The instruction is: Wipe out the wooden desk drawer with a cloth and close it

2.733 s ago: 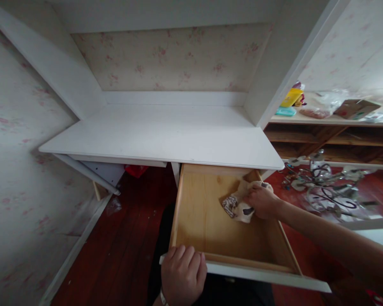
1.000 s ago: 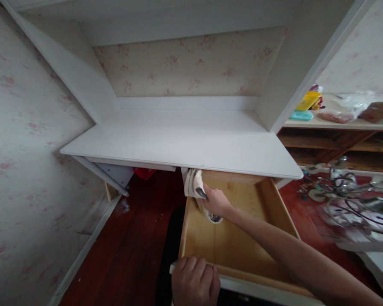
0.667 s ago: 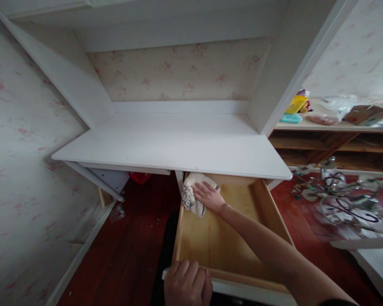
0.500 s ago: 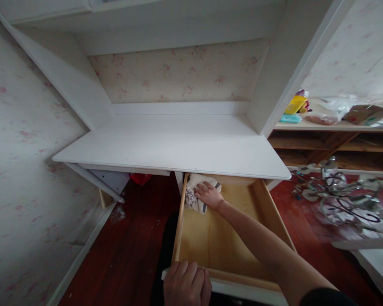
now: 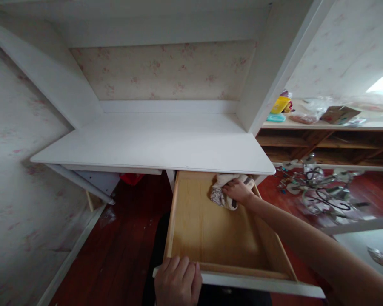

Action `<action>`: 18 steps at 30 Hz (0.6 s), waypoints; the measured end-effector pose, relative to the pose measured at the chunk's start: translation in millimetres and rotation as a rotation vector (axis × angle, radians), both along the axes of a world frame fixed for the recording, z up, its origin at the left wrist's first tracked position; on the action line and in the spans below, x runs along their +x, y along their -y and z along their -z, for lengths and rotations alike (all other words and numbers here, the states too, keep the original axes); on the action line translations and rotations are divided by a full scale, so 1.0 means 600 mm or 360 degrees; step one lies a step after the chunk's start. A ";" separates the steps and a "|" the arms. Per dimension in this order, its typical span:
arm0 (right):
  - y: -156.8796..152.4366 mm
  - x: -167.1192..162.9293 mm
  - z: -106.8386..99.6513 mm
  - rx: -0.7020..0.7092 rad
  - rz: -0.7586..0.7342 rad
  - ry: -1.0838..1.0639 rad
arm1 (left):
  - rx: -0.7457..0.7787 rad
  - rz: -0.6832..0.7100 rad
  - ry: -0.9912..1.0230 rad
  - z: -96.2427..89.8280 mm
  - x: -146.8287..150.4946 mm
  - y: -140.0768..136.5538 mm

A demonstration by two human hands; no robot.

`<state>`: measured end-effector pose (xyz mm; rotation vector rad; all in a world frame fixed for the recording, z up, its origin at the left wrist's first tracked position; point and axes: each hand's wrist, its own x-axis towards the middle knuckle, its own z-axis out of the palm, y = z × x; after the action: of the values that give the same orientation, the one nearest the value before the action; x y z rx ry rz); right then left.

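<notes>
A white desk [image 5: 153, 144] fills an alcove with flowered wallpaper; under its front edge, at the right, a wooden drawer [image 5: 210, 229] stands pulled out; a low shelf [image 5: 322, 127] with boxes and bags is further right, near a metal lamp frame [image 5: 319, 191] on the red floor. The right hand [image 5: 239, 191] presses a crumpled cloth [image 5: 221, 193] onto the drawer bottom at the back right corner — fingers closed over it; the left hand [image 5: 178, 284] grips the drawer's white front edge near its left corner.
</notes>
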<state>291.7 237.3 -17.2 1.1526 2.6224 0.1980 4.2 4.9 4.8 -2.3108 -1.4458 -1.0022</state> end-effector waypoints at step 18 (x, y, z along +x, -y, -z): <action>0.208 0.026 -0.074 -0.0558 0.0407 0.0064 | -0.0010 0.0057 -0.0042 0.005 -0.008 -0.002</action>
<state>307.3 112.8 27.5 1.3179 2.3204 -0.2754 -0.3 6.1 1.6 -2.3536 -1.4043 -0.9745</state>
